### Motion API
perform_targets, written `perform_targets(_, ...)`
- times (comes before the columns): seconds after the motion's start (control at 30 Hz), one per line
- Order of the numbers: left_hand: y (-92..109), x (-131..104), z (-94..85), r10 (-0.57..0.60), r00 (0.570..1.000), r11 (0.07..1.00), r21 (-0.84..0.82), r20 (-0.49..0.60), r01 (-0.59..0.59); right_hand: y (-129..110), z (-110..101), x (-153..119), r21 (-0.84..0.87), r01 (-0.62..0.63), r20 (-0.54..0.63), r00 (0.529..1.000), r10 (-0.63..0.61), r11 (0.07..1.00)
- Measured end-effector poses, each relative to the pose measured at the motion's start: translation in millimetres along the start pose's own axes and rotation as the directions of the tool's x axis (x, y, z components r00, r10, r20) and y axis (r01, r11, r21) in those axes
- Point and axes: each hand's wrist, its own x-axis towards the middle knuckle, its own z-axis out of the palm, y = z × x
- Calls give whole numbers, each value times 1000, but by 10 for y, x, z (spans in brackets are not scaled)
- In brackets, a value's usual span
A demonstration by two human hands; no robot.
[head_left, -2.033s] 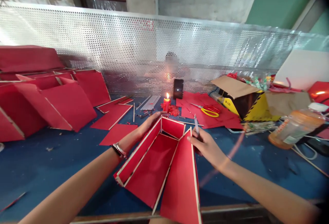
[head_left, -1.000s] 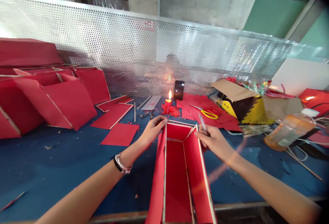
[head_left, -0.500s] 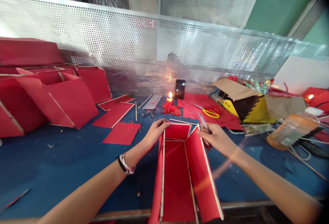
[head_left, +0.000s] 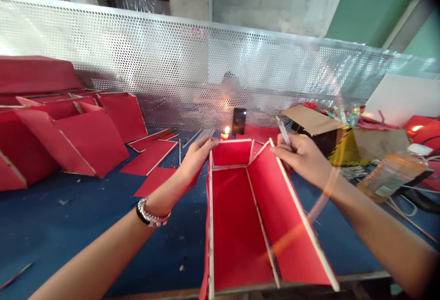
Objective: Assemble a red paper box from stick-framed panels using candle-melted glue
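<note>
A long red box (head_left: 237, 226) with pale strips along its edges faces me, its inside showing and its near end at the table's front edge. My left hand (head_left: 198, 158) grips its far left corner, fingers closed. At the far right corner, my right hand (head_left: 295, 153) pinches the edge of the right panel and also holds a thin whitish tool (head_left: 283, 131) that points up and left. Just beyond the box's far end burns a red candle (head_left: 224, 135), partly hidden by the box.
Several red boxes (head_left: 92, 135) stand on the blue table (head_left: 85, 226) at left, near flat red sheets (head_left: 151, 155). A phone (head_left: 239, 121) stands behind the candle. At right are an open carton (head_left: 316, 121) and an orange bottle (head_left: 393, 176). A perforated metal panel (head_left: 165, 61) runs behind.
Both hands have raised the far end of the red box, which now covers the candle's lower part. The right panel leans further outward, and my right hand has moved right with the tool.
</note>
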Motion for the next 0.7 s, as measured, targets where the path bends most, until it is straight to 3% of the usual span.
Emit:
perform_targets(0.13,373,145,72,98,995,994,55,-7,-97,-251,-242,204,-39,89,5,996,-89,995)
perform_targets(0.23,381,265,78,88,996,995,55,-17,-87,-277,-284,324,-18,86,23,996,-85,996)
perform_targets(0.3,228,329,56,78,996,995,66,-45,-75,-159,-220,380,16,46,95,994,-47,999)
perform_targets(0.43,-277,395,-38,49,997,990,133,-61,-40,246,40,427,-6,-29,295,955,29,1000)
perform_targets(0.53,-601,398,-131,37,996,985,170,-84,-22,472,225,431,-27,-39,363,930,46,999)
perform_targets(0.63,-781,390,-214,38,998,978,206,-53,-26,616,383,421,0,-51,368,929,47,999)
perform_targets(0.7,-848,389,-250,27,998,982,189,-58,-15,733,508,394,61,-79,243,968,62,995)
